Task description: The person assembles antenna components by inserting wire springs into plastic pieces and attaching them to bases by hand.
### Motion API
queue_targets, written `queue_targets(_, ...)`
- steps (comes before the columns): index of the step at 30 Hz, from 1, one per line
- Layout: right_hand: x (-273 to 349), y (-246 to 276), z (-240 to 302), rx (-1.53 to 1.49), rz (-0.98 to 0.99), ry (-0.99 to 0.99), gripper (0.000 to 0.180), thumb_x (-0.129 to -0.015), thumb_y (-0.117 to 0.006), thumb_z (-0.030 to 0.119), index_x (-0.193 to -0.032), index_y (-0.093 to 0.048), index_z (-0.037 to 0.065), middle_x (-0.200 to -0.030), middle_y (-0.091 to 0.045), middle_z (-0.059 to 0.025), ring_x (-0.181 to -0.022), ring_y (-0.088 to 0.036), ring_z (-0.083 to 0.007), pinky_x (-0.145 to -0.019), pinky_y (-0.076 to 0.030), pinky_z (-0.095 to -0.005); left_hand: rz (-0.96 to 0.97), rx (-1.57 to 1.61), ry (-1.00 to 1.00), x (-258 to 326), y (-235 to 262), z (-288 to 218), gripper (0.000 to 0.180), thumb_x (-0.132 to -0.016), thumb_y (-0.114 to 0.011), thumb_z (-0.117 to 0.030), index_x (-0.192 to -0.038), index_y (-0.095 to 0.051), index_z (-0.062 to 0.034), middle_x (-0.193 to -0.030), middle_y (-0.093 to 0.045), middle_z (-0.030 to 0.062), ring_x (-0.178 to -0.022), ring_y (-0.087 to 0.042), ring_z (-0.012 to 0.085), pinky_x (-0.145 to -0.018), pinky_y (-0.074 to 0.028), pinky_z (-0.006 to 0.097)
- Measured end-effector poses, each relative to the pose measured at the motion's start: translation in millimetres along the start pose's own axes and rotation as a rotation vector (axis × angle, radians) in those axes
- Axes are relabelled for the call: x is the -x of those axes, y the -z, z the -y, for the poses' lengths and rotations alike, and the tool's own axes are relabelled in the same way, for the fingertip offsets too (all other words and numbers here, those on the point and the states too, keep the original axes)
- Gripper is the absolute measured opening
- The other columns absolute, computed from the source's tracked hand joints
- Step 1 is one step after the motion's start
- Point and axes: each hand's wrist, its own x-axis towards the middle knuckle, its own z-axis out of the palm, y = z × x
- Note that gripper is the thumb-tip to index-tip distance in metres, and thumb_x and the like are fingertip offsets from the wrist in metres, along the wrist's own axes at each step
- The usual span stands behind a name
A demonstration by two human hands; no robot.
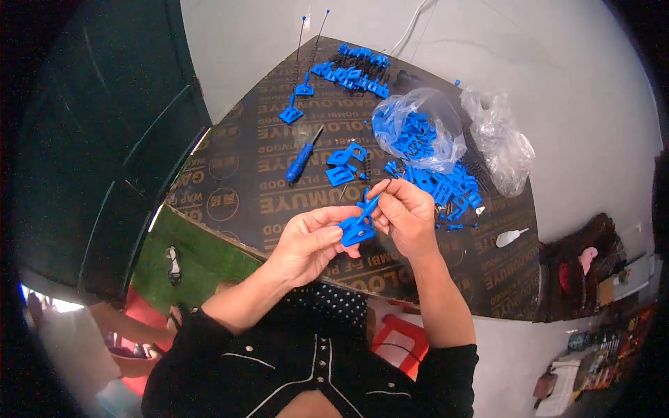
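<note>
My left hand (310, 240) grips a small blue plastic part (357, 230) by its flat base, just above the near edge of the dark board table (237, 181). My right hand (405, 212) pinches the upper end of the same part between thumb and fingers, along with what looks like a thin metal pin. The two hands touch around the part. Loose blue parts (446, 188) lie just beyond my right hand, and a few more blue parts (343, 166) sit just past my fingers.
A clear bag of blue parts (418, 132) and an empty-looking clear bag (502, 143) lie at the right. A blue-handled screwdriver (301, 159) lies mid-table. More blue parts (355, 70) and two assembled pieces (293, 111) sit at the far end. A red stool (401, 334) stands below.
</note>
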Motion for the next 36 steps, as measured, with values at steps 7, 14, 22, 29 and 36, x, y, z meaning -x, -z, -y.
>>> queue_targets(7, -0.7, 0.7, 0.1, 0.021, -0.002, 0.002, 0.013, -0.089, -0.056, 0.010, -0.092, -0.059, -0.001, -0.069, -0.058, -0.0035, -0.052, -0.045, -0.0039, -0.046, -0.034, -0.0176, -0.004, 0.011, 0.014, -1.1, -0.6, -1.1, 0.038, -0.087, -0.060, -0.010, -0.119, -0.051, 0.0071, -0.106, -0.062, 0.0152, -0.085, -0.064, 0.0196, -0.075, -0.054, 0.032)
queue_targets(14, -1.8, -1.3, 2.6, 0.061, -0.015, -0.032, 0.010, -0.088, -0.057, 0.009, -0.090, -0.059, -0.001, -0.069, -0.058, -0.0032, -0.052, -0.045, -0.0039, -0.045, -0.034, -0.0178, -0.036, -0.009, 0.018, 0.0, 1.1, -0.1, 0.038, -0.086, -0.060, -0.008, -0.120, -0.051, 0.0076, -0.107, -0.062, 0.0147, -0.086, -0.063, 0.0198, -0.075, -0.054, 0.033)
queue_targets(22, 0.8, -0.2, 2.3, 0.194, -0.050, -0.051, 0.011, -0.086, -0.061, 0.011, -0.090, -0.060, 0.000, -0.071, -0.059, -0.0016, -0.057, -0.049, -0.0035, -0.050, -0.038, -0.0171, -0.095, -0.114, -0.040, 4.7, -0.6, 1.6, 0.039, -0.086, -0.060, -0.007, -0.121, -0.051, 0.0070, -0.109, -0.061, 0.0133, -0.088, -0.061, 0.0183, -0.078, -0.053, 0.033)
queue_targets(29, 1.0, -3.1, 0.2, 0.281, -0.046, -0.037, 0.012, -0.088, -0.060, 0.012, -0.090, -0.059, 0.001, -0.075, -0.058, 0.0002, -0.061, -0.050, -0.0027, -0.053, -0.040, -0.0165, -0.085, -0.282, -0.142, 5.2, -0.5, 0.9, 0.039, -0.087, -0.059, -0.006, -0.122, -0.050, 0.0058, -0.114, -0.057, 0.0100, -0.089, -0.060, 0.0158, -0.079, -0.052, 0.032)
queue_targets(36, -3.9, -2.4, -9.8, 0.075, -0.075, -0.122, 0.014, -0.091, -0.055, 0.016, -0.089, -0.056, 0.002, -0.067, -0.053, 0.0002, -0.053, -0.044, -0.0035, -0.045, -0.035, -0.0180, -0.124, -0.453, -0.129, 8.4, -2.0, -8.8, 0.035, -0.088, -0.058, -0.008, -0.120, -0.053, 0.0046, -0.114, -0.057, 0.0118, -0.088, -0.060, 0.0176, -0.076, -0.052, 0.031)
